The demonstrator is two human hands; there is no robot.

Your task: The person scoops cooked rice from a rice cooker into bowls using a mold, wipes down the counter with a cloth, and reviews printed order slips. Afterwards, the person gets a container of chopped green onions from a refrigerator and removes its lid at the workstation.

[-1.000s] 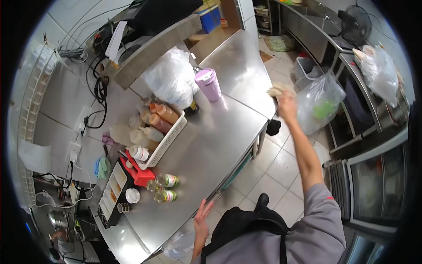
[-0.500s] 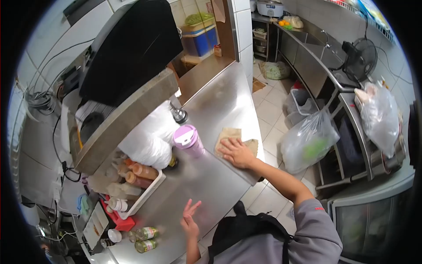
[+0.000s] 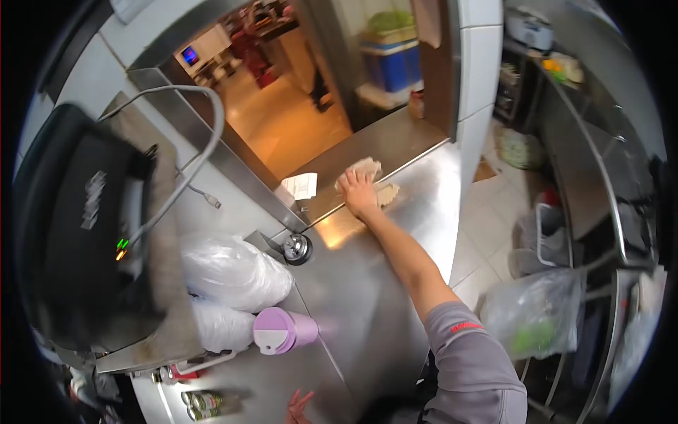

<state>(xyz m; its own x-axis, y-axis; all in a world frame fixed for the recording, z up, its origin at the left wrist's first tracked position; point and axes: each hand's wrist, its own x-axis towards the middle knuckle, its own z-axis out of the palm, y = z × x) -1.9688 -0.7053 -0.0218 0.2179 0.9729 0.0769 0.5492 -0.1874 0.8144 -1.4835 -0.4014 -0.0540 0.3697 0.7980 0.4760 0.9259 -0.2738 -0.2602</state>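
Observation:
My right hand (image 3: 359,192) presses a beige cloth (image 3: 369,168) onto the steel sill of the serving opening, at the far end of the counter. Part of the cloth sticks out beside the palm. Low in the view, my left hand (image 3: 299,408) hovers over the counter, fingers apart and nothing in them; its lower part is cut off by the frame. A purple lidded tumbler (image 3: 286,330) stands above it on the steel counter (image 3: 381,311). Between the tumbler and the sill sits a call bell (image 3: 296,249). A white paper slip (image 3: 300,186) lies left of the cloth.
Plastic-wrapped white bundles (image 3: 236,275) and a black device (image 3: 88,226) with a cable line the left side. Small jars (image 3: 203,404) stand at lower left. Right of the counter are a tiled floor (image 3: 487,233) and a hanging clear bag (image 3: 533,318).
My right hand has carried the cloth from the counter's right edge to the sill. The view has shifted toward the opening, and my left hand now shows at the bottom edge.

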